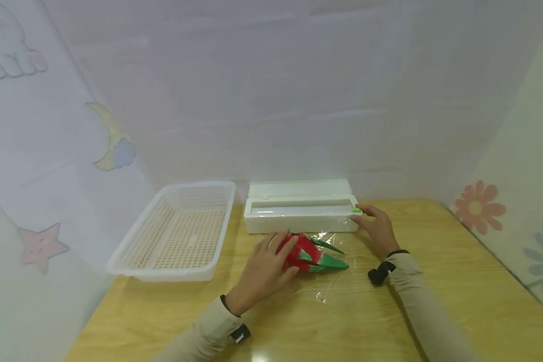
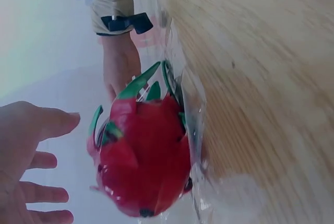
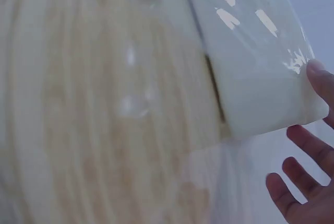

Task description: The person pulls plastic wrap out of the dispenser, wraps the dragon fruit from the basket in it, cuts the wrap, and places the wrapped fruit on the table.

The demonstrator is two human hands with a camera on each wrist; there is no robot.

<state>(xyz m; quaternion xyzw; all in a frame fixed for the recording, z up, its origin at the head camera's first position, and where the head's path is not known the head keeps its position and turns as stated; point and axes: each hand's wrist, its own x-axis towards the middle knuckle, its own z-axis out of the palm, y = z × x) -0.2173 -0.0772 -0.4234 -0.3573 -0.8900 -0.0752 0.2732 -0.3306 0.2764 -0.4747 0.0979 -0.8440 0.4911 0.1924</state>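
Here in front of the white box point(image 1: 300, 222), a red dragon fruit point(image 2: 146, 156) is lying on its side, its green tips pointing towards the box's right end. The left hand point(image 1: 264, 264) is spreading over it, fingers extended and not gripping; whether a fingertip is touching the skin, I cannot tell. Over at the box's right end, beside the green tab point(image 1: 356, 209), the right hand point(image 1: 380, 229) is bringing thumb and forefinger against the corner, other fingers spreading loosely; whether it is really pinching, I cannot tell.

Clear film point(image 2: 194, 114) is stretching from the box towards the viewer, apparently running beneath the fruit. Behind the box's open trough the lid point(image 1: 300, 188) is standing raised, and to its left a white basket point(image 1: 176, 274) is sitting on the table point(image 1: 470, 291).

The step in hand seems to be managing that film: steadying the fruit lightly, bracing the box so it isn't sliding, and easing out creases would be serving best. Those pointed tips could be snagging, so gentle tension is looking wiser than tugging.
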